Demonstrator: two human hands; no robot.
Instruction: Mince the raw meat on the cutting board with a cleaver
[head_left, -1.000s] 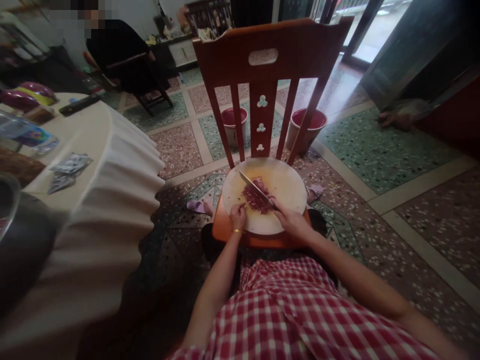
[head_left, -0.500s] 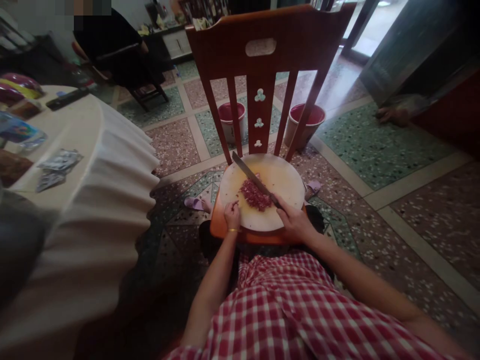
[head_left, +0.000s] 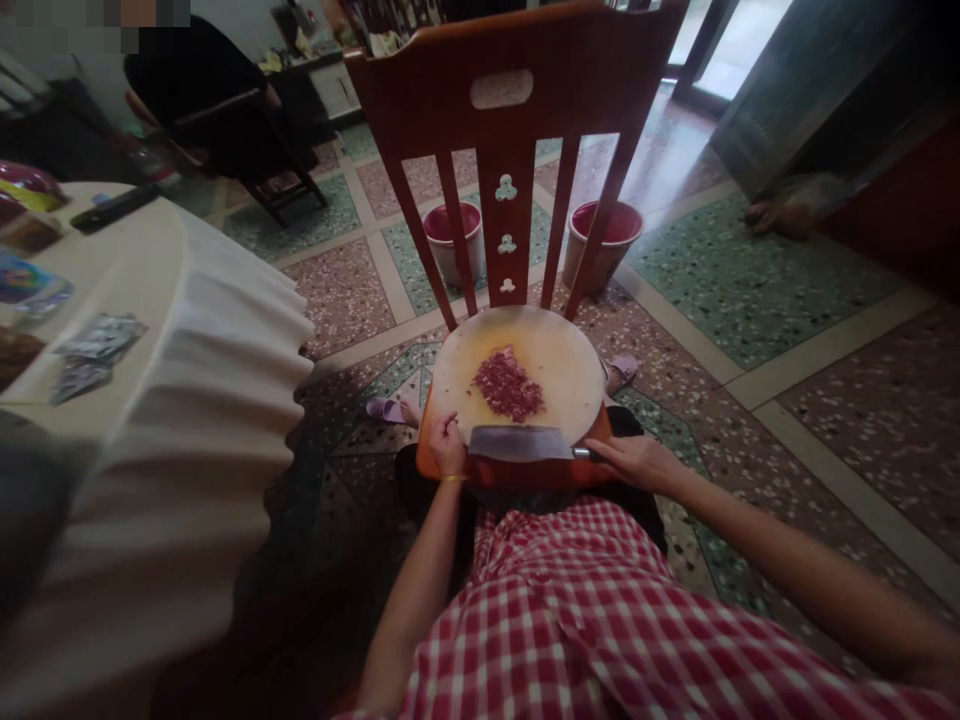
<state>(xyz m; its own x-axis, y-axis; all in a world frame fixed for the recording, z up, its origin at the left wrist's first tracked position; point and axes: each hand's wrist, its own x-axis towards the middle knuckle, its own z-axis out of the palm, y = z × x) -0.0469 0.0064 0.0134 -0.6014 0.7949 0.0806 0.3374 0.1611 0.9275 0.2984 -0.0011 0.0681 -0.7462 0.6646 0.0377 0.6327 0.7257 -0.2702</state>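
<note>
A heap of chopped red meat [head_left: 507,384] lies in the middle of a round whitish cutting board [head_left: 574,345], which rests on the seat of a wooden chair [head_left: 442,465]. My right hand [head_left: 641,462] is closed round the dark handle of a cleaver [head_left: 517,442]. The broad blade is turned flat towards me along the board's near edge, apart from the meat. At the board's left near edge is my left hand [head_left: 448,447], its fingers curled in. Whatever those fingers may hold is hidden. The blade's tip is close to that hand.
The chair's slatted back [head_left: 506,110] rises behind the board. Two buckets [head_left: 453,245] with red insides stand on the floor beyond. At left is a cloth-covered table [head_left: 217,290] with small packets [head_left: 101,345]. A person in black [head_left: 191,70] sits at the back left.
My right hand has moved right and towards me. The cleaver has come off the meat to the near edge, its blade now showing its flat side. The view has shifted slightly.
</note>
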